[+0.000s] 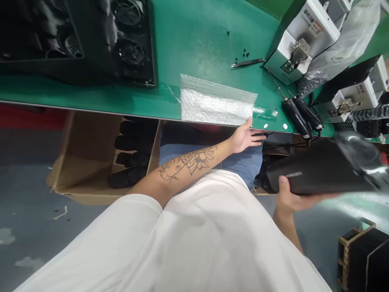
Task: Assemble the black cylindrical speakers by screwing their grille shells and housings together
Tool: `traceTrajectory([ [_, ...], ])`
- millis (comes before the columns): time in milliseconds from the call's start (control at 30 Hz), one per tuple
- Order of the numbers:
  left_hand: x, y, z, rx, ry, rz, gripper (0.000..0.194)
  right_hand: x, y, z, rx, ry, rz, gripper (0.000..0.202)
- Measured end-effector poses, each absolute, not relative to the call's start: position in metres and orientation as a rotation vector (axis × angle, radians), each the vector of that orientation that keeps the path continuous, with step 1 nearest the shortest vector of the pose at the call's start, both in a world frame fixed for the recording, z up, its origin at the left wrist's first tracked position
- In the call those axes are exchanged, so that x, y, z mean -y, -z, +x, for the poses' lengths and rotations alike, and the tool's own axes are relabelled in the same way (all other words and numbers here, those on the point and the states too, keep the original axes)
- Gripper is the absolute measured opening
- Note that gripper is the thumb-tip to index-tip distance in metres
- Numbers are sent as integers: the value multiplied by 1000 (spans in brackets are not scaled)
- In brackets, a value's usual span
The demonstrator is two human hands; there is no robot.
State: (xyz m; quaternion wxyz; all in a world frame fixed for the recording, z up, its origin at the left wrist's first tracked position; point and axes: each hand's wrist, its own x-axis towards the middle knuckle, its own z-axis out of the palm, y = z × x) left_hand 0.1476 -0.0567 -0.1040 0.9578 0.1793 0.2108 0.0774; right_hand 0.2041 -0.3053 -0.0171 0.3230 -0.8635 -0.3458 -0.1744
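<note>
Green worktop (194, 44) carries a black fan-fitted case (97, 67) at upper left. At right, a black box (319, 170) lies across the right hand (290, 200), grasped thumb-over, apparently for support; the taped packing sheet (215, 106) near centre probably cushions parts, the left hand (242, 138) open and empty beside it.

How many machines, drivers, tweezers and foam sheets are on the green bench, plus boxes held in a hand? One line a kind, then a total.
Machines: 2
Drivers: 2
Tweezers: 1
Foam sheet: 1
Black box, held in the right hand: 1
Total: 7
</note>
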Motion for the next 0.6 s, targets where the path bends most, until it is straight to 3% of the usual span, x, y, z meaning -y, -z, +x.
traceTrajectory([
  [67,58,103,148,-430,-149,364,67,299,27,204,802,439,-2319,138],
  [267,54,102,148,-470,-122,468,78,298,82,180,703,-305,-2688,117],
  [500,63,107,138,-389,-64,521,84,326,72,186,541,-471,-2271,152],
  [600,78,106,133,-260,-56,649,97,322,73,192,510,-522,-2077,161],
])
